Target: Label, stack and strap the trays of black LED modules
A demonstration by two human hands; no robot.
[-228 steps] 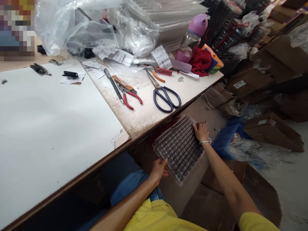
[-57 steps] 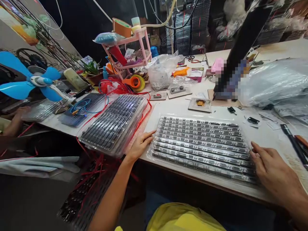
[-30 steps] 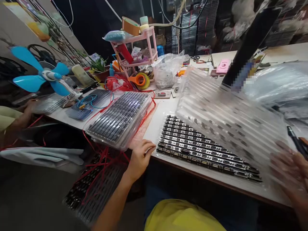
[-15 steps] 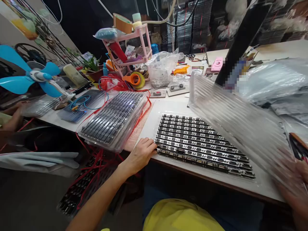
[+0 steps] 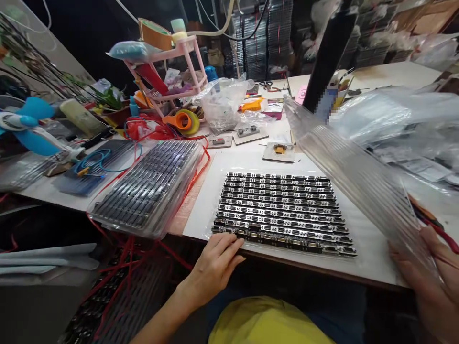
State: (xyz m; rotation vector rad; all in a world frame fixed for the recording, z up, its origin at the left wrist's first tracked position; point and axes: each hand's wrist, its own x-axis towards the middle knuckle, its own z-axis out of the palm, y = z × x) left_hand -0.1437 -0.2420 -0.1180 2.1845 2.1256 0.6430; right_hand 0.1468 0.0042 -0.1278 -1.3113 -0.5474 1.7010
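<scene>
A clear plastic tray (image 5: 210, 234) lies on the bench in front of me, filled with several rows of metal-faced connectors (image 5: 279, 208). My left hand (image 5: 218, 260) is at its front left, fingertips touching the front row near the edge. Its thumb is apart from the other fingers, and nothing is seen held in it. At the right, my right hand (image 5: 426, 267) grips the lower end of an empty, ribbed clear plastic tray (image 5: 358, 177). That tray is tilted up, off the bench, beside the right side of the filled one.
To the left are stacked filled trays (image 5: 143, 186) with red straps, a blue cable (image 5: 102, 157) and a blue fan (image 5: 28, 122). Behind stand a pink rack (image 5: 193, 62), a tape dispenser (image 5: 182, 122) and small fixtures (image 5: 279, 150). Plastic bags (image 5: 387, 114) and red-handled pliers (image 5: 442, 234) lie right.
My left hand has shifted right along the filled tray's front edge. The empty tray in my right hand has swung clear of the connectors' right end. The camera view has turned right.
</scene>
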